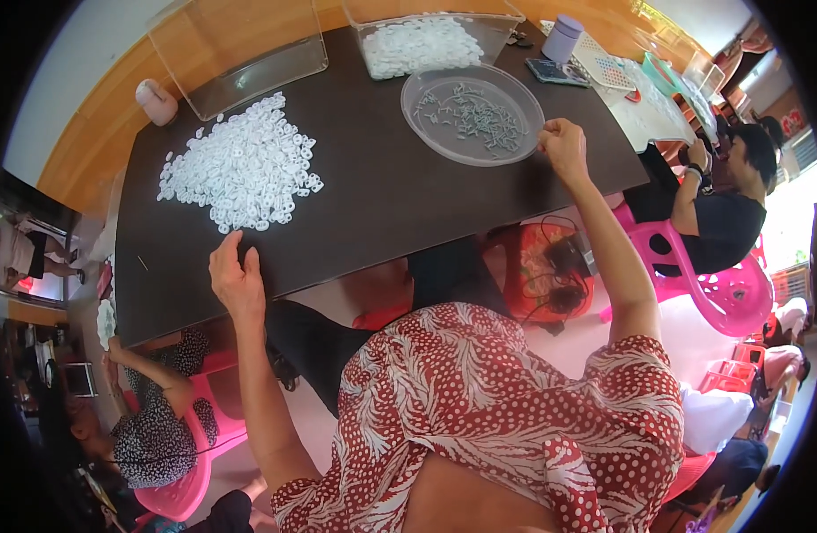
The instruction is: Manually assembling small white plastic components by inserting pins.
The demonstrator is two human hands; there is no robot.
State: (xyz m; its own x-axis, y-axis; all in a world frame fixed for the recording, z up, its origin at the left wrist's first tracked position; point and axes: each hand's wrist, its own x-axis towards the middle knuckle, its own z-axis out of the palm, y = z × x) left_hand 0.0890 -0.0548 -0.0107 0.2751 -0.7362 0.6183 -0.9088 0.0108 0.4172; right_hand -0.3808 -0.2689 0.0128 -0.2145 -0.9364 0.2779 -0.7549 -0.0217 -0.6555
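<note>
On the dark table, a heap of small white plastic pieces with holes (pixel 244 164) spreads out at the left. My left hand (pixel 237 277) is at the heap's near edge, its thumb and fingers apart, with nothing seen in it. Right of centre lies a shallow round clear tray (pixel 475 158) holding many small grey-green screw-like pieces (pixel 488 124). By the tray's right rim is my right hand (pixel 564 147), fingers curled and fingertips pressed together. Whatever it pinches, if anything, is too small or hidden to tell.
Behind the heap stands a clear plastic box (pixel 240 93); another bin (pixel 506 40) holds more white pieces (pixel 417 46). A lilac cup (pixel 562 40), a phone (pixel 558 73) and a pink object (pixel 156 102) stand near the far edge. Seated people are at the left and right (pixel 710 213).
</note>
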